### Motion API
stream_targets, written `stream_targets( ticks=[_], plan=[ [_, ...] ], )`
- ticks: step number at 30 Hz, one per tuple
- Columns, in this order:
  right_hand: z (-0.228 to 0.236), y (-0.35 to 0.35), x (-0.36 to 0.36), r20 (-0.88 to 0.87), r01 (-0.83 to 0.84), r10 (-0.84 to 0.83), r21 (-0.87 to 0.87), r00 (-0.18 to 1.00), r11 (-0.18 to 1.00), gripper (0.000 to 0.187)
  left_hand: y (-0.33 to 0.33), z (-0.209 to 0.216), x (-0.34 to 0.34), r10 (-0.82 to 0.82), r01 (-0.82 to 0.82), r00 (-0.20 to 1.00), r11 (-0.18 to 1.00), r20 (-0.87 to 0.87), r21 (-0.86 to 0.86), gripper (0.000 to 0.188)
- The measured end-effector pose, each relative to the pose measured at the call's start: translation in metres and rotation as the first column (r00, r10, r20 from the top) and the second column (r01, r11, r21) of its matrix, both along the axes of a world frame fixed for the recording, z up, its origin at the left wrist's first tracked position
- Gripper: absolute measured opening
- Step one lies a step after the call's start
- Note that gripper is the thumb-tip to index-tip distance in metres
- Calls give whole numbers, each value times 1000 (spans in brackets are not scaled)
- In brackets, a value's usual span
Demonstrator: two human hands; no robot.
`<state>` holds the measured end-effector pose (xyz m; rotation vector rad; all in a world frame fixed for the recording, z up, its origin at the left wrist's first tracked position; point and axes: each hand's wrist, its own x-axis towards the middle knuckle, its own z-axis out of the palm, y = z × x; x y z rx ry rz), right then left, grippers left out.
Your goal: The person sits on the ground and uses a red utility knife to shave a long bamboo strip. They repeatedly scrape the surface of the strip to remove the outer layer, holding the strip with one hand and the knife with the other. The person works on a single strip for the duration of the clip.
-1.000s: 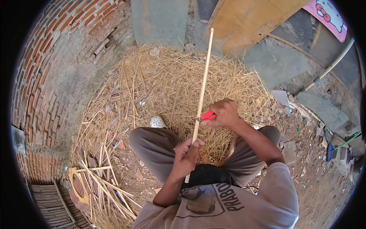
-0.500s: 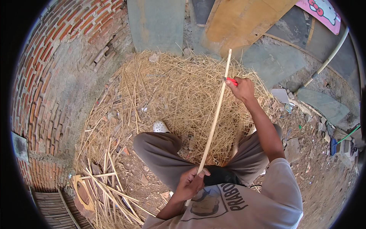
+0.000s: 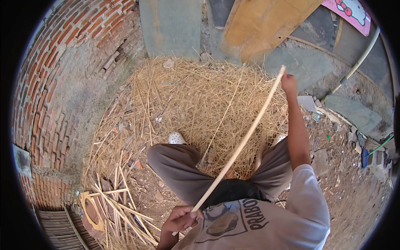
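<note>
I sit on the ground with my knees apart and hold a long, thin, pale wooden strip slanting up to the right. My left hand grips its lower end close to my chest. My right hand is stretched out with closed fingers at the strip's far tip. The red-handled tool it held in the earlier frames is hidden behind the fist now. Under and beyond my legs lies a big pile of dry straw-like shavings. My white shoe shows by my left knee.
A curved brick wall closes the left side. Several split strips lie at lower left. A grey slab and a wooden board lean at the back. A pale pipe and rubble lie to the right.
My right hand ran up along the strip from its middle to its far tip. My left hand dropped lower toward my chest, and the strip tilted further to the right.
</note>
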<state>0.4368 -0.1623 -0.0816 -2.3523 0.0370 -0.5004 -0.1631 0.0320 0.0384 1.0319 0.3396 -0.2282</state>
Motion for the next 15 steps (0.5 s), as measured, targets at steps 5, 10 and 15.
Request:
stream_targets(
  ticks=[5, 10, 15],
  plan=[
    [50, -9, -22, -77, -80, 90, 127, 993, 989, 79, 8, -7, -38, 570, -565, 822, 812, 9, 146, 27],
    [51, 87, -173, -129, -751, 751, 61, 648, 658, 66, 11, -51, 47, 488, -503, 864, 835, 122, 223, 28],
    [33, 119, -233, 95, -880, 936, 384, 338, 279, 48, 1, -44, 140, 285, -324, 938, 924, 197, 205, 32]
  ],
)
